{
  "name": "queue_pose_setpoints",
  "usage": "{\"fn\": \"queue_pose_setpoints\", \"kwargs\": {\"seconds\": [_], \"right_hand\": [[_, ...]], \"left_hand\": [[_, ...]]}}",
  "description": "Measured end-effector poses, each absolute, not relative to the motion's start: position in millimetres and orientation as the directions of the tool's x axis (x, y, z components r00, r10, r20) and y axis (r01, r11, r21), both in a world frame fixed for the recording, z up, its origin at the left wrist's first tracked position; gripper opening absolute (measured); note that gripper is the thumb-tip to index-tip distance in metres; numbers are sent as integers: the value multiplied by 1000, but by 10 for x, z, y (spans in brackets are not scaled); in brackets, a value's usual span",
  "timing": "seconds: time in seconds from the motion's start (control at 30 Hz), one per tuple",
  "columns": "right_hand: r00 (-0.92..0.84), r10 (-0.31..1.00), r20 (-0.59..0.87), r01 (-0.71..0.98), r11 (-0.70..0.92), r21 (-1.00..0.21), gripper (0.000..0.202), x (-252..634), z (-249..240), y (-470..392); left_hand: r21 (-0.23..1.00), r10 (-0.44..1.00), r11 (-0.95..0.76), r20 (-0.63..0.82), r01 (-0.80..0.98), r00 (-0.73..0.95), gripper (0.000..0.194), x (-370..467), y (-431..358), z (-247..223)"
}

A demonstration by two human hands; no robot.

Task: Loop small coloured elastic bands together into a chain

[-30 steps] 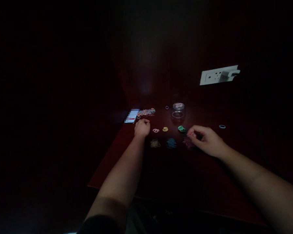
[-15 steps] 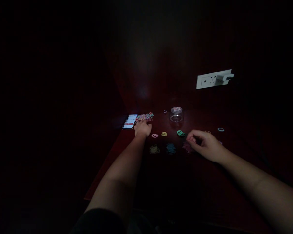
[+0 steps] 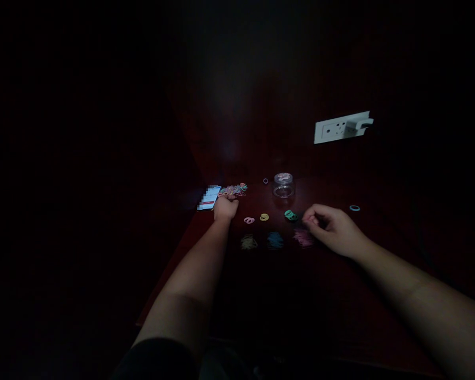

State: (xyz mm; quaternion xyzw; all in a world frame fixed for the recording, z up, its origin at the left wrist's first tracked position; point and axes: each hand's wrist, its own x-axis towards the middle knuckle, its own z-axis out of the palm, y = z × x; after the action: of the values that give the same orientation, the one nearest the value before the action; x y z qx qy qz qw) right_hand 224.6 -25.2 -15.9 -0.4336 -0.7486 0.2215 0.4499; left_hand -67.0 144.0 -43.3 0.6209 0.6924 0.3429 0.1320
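1. Hands, two. The left hand (image 3: 225, 207) reaches to the near edge of the mixed heap, evidently to be within touch of it; its fingertips are obscured, so whether it holds anything cannot be told. The right hand (image 3: 332, 228) is curled, thumb and fingers nearly meeting; pink shows at the tips, but bands cannot be told from skin.

2. Black-edged phone with a lit screen (image 3: 209, 198), one, lying flat at the far left, apparently set aside.

3. Mixed heap of small multicoloured elastic rings (image 3: 233, 190), one, beside the phone on the dark red tabletop (image 3: 340, 295); its rings overlap too closely to count.

4. Near row: three clusters of thin bands, dull yellow (image 3: 248, 242), blue (image 3: 275, 240) and pink-purple (image 3: 302, 238), spaced apart, presumably to keep colours separate. Strands are uncountable.

5. Middle row: three groups of thicker rings, pale pink (image 3: 249, 220), yellow (image 3: 264, 217) and green (image 3: 290, 215), likewise divided by colour. The pink group seems to number two; overlap hides the other totals.

6. Clear round jar with a pink-patterned lid (image 3: 284, 187), one, upright behind the green group, probably placed there to leave the nearer surface free.

7. Single rings, two: one small and pale purple (image 3: 265, 183), left of the jar; one light blue (image 3: 354, 210), beyond the right hand.
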Motion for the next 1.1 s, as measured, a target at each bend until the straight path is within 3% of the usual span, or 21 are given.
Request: {"fn": "queue_pose_setpoints", "kwargs": {"seconds": [0.2, 0.4, 0.47, 0.53, 0.63, 0.87, 1.1], "right_hand": [[-213, 853, 476, 459, 518, -722, 13, 2231, -156, -253], [-249, 856, 454, 443, 517, -732, 15, 2186, -168, -250], [-261, 856, 446, 432, 517, -739, 14, 2172, -164, -259], [-277, 859, 431, 399, 511, -761, 14, 2163, -160, -272], [-337, 855, 394, 356, 503, -787, 16, 2168, -165, -287], [-412, 842, 349, 370, 505, -780, 18, 2189, -145, -323], [-437, 843, 313, 401, 494, -772, 12, 2153, -118, -345]], "left_hand": [[822, 947, -153, 280, 548, -155, 26, -726, 1345, -431], [851, 935, -335, 353, 405, 32, 20, -439, 826, -300], [830, 912, -410, 378, 377, 160, 15, -258, 524, -226], [724, 795, -603, 511, 335, 328, 12, -92, 218, -134], [611, 670, -739, 620, 284, 409, 11, 69, -110, -1], [496, 550, -828, 631, 261, 547, 14, 115, -150, -21], [461, 524, -847, 639, 265, 563, 15, 121, -87, -131]]}}
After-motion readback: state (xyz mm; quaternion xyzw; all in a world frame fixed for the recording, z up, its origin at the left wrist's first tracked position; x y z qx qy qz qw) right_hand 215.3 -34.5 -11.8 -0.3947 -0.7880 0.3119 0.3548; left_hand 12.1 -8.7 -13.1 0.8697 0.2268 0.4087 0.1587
